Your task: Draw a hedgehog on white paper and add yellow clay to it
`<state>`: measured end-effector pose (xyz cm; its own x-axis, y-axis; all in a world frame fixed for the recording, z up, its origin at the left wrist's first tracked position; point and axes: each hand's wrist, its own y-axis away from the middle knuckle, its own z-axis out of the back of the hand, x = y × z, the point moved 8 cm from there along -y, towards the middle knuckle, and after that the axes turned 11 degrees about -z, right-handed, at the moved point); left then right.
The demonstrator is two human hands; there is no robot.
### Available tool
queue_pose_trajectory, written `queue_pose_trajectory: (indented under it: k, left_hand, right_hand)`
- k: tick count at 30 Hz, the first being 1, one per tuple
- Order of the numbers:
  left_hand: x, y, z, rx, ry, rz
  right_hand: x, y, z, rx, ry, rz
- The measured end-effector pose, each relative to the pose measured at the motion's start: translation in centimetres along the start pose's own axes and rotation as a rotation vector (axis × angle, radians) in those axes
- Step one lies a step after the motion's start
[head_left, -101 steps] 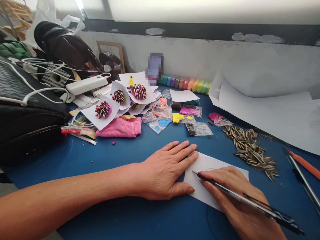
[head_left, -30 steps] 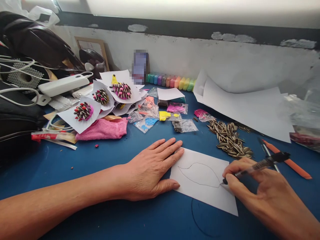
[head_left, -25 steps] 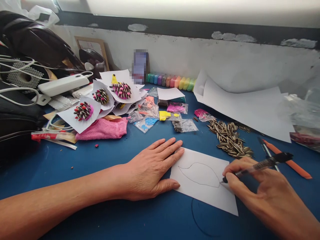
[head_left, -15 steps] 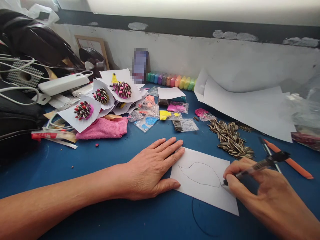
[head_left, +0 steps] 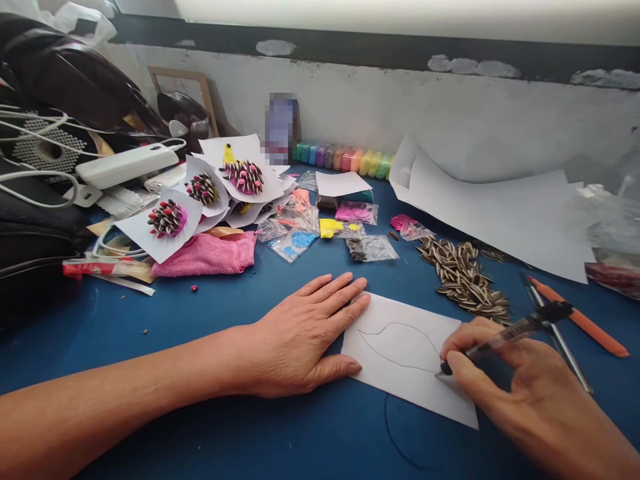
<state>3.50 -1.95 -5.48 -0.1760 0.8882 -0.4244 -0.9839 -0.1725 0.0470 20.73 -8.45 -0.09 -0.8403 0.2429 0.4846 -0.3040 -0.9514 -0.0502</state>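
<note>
A small white sheet of paper (head_left: 400, 387) lies on the blue table, carrying a thin pen outline shaped like a leaf with a pointed left end. My left hand (head_left: 313, 337) rests flat, its fingers stretched, with the fingertips and thumb on the sheet's left edge. In my right hand (head_left: 515, 380) is a black pen (head_left: 505, 337), pinched between thumb and fingers. The pen's tip touches the paper at the outline's lower right end. Beyond the sheet is a heap of striped sunflower seeds (head_left: 465, 277).
An orange craft knife (head_left: 583, 320) and a slim metallic tool (head_left: 565, 353) lie at right. Larger white sheets (head_left: 490, 207) stand behind the seeds. Bags of coloured clay (head_left: 293, 247), a pink cloth (head_left: 207, 253) and seed-covered clay figures on paper (head_left: 167, 217) occupy the back left.
My right hand has moved the pen slightly left along the outline's lower right end. My left hand stays flat on the paper's edge.
</note>
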Motion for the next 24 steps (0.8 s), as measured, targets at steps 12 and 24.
queue_pose_trajectory:
  k: [12,24]
  left_hand:
    - [0.0,0.1,0.1,-0.029,-0.012,-0.014]
    - [-0.1,0.0,0.2,-0.033,-0.004,-0.017]
  right_hand:
    - [1.0,0.8,-1.4,0.05,-0.173,0.077]
    - [0.7,0.7,-1.2,0.083,-0.125,0.062]
